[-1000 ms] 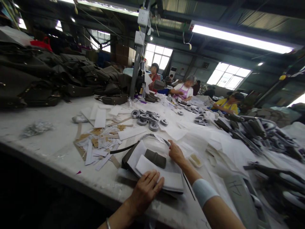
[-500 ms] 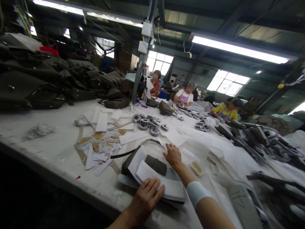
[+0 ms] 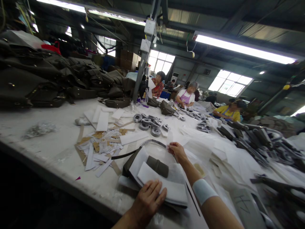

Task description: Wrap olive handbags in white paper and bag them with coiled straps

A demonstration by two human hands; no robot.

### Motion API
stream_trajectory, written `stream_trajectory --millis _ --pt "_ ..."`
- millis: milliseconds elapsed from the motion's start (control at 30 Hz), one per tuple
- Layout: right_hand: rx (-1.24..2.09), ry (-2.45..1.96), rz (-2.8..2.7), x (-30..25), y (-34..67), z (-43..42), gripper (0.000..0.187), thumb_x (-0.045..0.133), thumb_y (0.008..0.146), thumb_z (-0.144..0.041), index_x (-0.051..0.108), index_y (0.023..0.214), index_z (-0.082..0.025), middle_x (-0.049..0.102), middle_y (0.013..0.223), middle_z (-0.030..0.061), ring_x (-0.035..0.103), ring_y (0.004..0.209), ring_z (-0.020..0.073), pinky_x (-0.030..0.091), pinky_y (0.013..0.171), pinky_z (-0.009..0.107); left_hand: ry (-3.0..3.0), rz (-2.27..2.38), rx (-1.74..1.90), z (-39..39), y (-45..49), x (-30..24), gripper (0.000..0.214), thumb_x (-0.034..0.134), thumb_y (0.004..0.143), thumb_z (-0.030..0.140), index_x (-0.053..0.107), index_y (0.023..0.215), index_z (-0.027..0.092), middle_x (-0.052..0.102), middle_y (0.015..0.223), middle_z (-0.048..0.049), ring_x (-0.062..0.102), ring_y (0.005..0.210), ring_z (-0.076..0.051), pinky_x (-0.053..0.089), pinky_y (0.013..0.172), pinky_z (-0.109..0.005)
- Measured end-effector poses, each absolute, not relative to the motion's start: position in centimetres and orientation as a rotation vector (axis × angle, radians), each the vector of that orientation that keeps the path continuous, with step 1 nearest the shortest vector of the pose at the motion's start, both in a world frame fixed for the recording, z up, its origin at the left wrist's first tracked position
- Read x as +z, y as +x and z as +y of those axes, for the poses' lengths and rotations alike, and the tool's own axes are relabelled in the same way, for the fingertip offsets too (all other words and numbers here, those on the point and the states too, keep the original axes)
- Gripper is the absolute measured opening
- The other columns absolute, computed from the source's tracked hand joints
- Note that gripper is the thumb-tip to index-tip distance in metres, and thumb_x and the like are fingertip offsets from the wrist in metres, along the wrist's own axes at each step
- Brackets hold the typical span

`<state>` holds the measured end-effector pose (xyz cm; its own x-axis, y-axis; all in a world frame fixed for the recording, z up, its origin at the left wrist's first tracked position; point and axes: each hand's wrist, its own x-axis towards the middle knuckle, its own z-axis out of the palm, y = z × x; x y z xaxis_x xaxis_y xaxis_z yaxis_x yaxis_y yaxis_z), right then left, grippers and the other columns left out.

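Note:
A dark olive bag (image 3: 128,166) lies on the worktable in front of me, with white padding sheets (image 3: 164,186) over it. Between the sheets shows a dark folded piece (image 3: 157,166). My left hand (image 3: 150,197) rests flat on the front padding sheet, fingers extended. Just beyond the bag, my right hand (image 3: 178,151) pinches a thin translucent strip (image 3: 170,139) that sticks up from the fingertips. A dark strap (image 3: 126,155) curves around the bag's far side, close to my right fingers.
Paper and card scraps (image 3: 101,149) lie left of the bag. Several rolled grey straps (image 3: 155,131) sit behind it. Dark bags (image 3: 78,79) are heaped at the left, beside a metal post (image 3: 141,74). Strap bundles (image 3: 264,143) and thin sheeting (image 3: 214,149) cover the right. Several people work farther back.
My right hand has shifted a little to the right, its fingers now closed on the strip, which stands up more clearly. My left hand stays on the padding.

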<state>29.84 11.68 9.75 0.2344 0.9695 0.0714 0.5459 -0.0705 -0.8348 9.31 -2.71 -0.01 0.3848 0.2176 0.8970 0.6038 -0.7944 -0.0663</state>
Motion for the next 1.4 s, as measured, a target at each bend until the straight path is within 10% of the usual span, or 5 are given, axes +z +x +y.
stream_trajectory --millis 300,700,1200,1400 --pt "0.953 -1.372 -1.531 12.9 29.6 2.5 0.032 0.075 0.07 -0.047 0.073 0.082 -0.017 0.072 0.077 0.0028 0.063 0.072 0.0177 0.051 0.072 0.03 -2.417 -0.73 -1.253 -3.0 8.8 0.5 0.035 0.035 0.101 0.02 0.063 0.122 0.019 0.068 0.119 -0.0075 0.057 0.12 -0.02 0.043 0.104 -0.036" --pt "0.147 -1.439 -1.76 6.1 30.1 -8.1 0.013 0.06 0.088 -0.028 0.072 0.089 -0.024 0.075 0.088 0.0049 0.07 0.084 0.0229 0.055 0.086 0.036 -2.471 -0.74 -1.151 -3.3 8.5 1.0 0.034 0.037 0.101 0.02 0.06 0.126 0.019 0.066 0.123 -0.0086 0.056 0.122 -0.022 0.04 0.106 -0.039" --pt "-0.199 -1.192 -1.982 3.9 27.9 -10.3 0.037 0.05 0.088 -0.008 0.063 0.117 -0.027 0.073 0.111 0.0031 0.064 0.112 0.0206 0.038 0.111 0.052 -2.708 -0.591 -0.975 -3.0 10.3 3.5 0.024 0.04 0.095 0.011 0.062 0.102 0.011 0.069 0.103 -0.0117 0.065 0.101 -0.021 0.05 0.095 -0.035" --pt "-0.12 -1.224 -1.993 4.5 27.7 -10.8 0.037 0.05 0.087 -0.009 0.066 0.114 -0.029 0.073 0.11 0.002 0.064 0.109 0.0197 0.036 0.111 0.05 -2.726 -0.616 -1.077 -3.2 9.9 3.0 0.039 0.039 0.098 0.017 0.049 0.135 0.01 0.064 0.126 -0.0144 0.06 0.116 -0.02 0.05 0.098 -0.035"
